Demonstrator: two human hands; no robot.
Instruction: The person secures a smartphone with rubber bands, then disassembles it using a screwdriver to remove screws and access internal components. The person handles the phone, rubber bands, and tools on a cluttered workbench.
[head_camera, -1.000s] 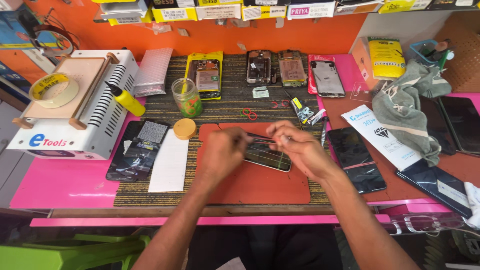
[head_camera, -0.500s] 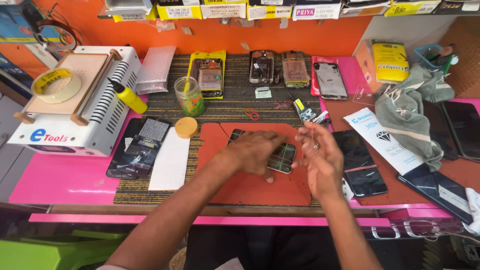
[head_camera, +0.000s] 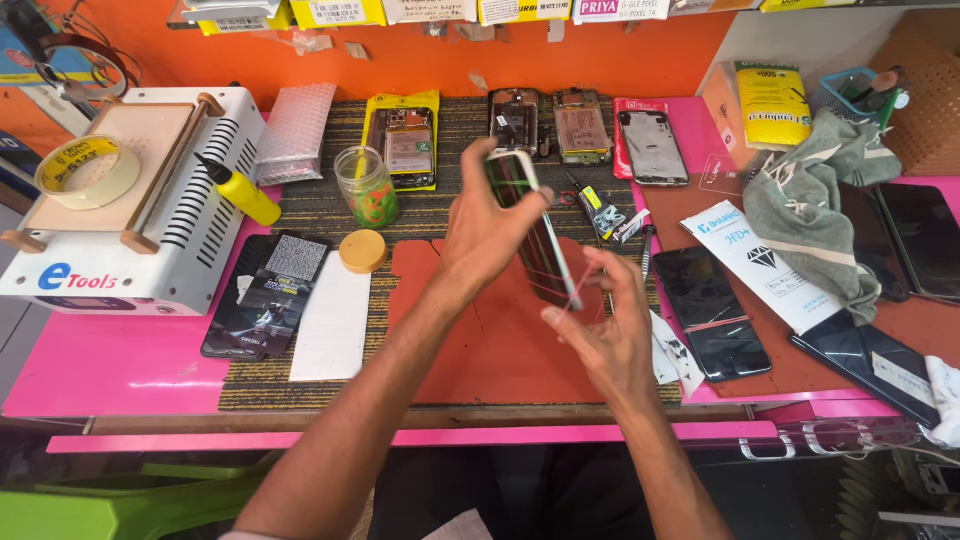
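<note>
Left hand grips a phone tilted on edge above the red mat; right hand pinches its near lower corner (thumb and forefinger closed). Judged best: steady support, gentle even pull.

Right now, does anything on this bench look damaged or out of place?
Yes. Several phones at the back of the mat lie opened with their insides showing. The jar stands open, its lid lying apart. The left hand holds a phone lifted and tilted.
</note>
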